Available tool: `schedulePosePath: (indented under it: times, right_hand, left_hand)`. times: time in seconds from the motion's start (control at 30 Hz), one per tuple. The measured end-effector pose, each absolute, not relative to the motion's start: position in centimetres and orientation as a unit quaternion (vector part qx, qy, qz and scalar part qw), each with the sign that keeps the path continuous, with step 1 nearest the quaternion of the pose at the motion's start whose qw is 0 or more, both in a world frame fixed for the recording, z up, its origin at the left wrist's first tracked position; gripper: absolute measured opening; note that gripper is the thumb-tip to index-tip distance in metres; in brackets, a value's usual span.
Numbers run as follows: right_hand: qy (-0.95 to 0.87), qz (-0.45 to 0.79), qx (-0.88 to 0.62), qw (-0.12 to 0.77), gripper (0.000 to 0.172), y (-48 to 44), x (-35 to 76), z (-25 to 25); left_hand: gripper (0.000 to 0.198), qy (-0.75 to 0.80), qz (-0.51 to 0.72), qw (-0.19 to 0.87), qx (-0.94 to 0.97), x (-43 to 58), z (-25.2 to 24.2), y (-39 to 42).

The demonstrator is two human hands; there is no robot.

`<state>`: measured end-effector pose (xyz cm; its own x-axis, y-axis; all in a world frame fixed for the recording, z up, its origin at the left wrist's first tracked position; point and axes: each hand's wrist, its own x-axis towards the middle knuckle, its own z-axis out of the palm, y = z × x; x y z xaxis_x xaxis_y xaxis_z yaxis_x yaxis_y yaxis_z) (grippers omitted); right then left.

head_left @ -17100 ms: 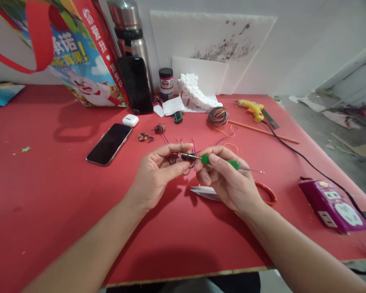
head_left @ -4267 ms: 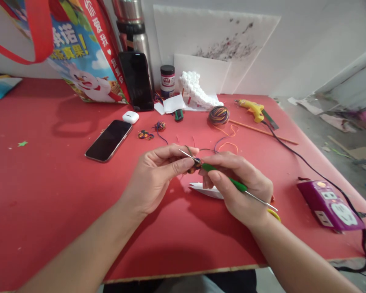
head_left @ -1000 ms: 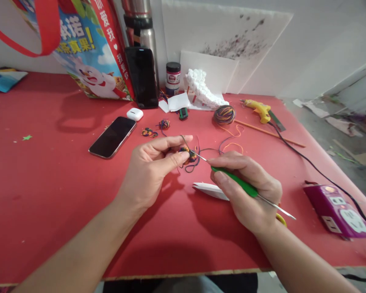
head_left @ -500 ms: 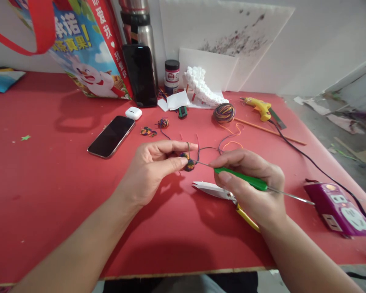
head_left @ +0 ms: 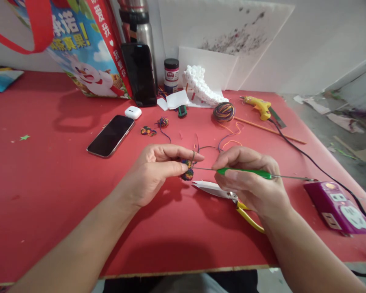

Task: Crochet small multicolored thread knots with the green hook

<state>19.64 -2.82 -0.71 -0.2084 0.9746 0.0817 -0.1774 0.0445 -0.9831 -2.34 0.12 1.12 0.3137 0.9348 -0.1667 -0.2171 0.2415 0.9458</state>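
Note:
My left hand [head_left: 154, 173] pinches a small multicoloured crochet piece [head_left: 187, 170] between thumb and fingers, above the red table [head_left: 49, 183]. A strand of yarn loops over my forefinger. My right hand [head_left: 253, 179] is closed round a green-handled crochet hook [head_left: 247, 173], held level, with its metal tip at the crochet piece. Thin yarn runs from the piece back to a multicoloured yarn ball [head_left: 224, 112]. Scissors with yellow handles [head_left: 228, 197] lie on the table just under my right hand.
A black phone [head_left: 110, 135] and a white earbud case [head_left: 132, 112] lie at left, with two small crochet bits [head_left: 154, 127] nearby. A printed bag [head_left: 79, 49], flask, jar [head_left: 171, 75] and foam piece [head_left: 199, 85] stand at the back. A yellow glue gun [head_left: 258, 106] and a purple power strip [head_left: 338, 207] sit at right.
My right hand has levelled the hook, from slanting down to the right to nearly horizontal, and drawn it slightly right. The left hand keeps its pinch on the crochet piece. The scissors' yellow handles now show.

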Motion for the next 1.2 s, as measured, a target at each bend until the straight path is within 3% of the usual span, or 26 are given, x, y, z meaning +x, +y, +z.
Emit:
schedulePosePath:
  times: [0.3,0.63,1.2]
  right_hand:
    - [-0.516,0.522,-0.404,0.546,0.005,-3.3,19.0,-0.3]
    - [-0.553,0.499,-0.396,0.537,0.006,-3.2,19.0,-0.4]
    - [-0.391,0.71,-0.303,0.501,0.014,-2.1,19.0,0.4]
  left_hand:
    - [0.014,0.409,0.459,0.673,0.412,-2.0,1.5,0.1]
    - [0.015,0.419,0.463,0.665,0.41,-1.5,1.3,0.0]
    - [0.017,0.357,0.414,0.731,0.408,-1.9,1.0,0.2]
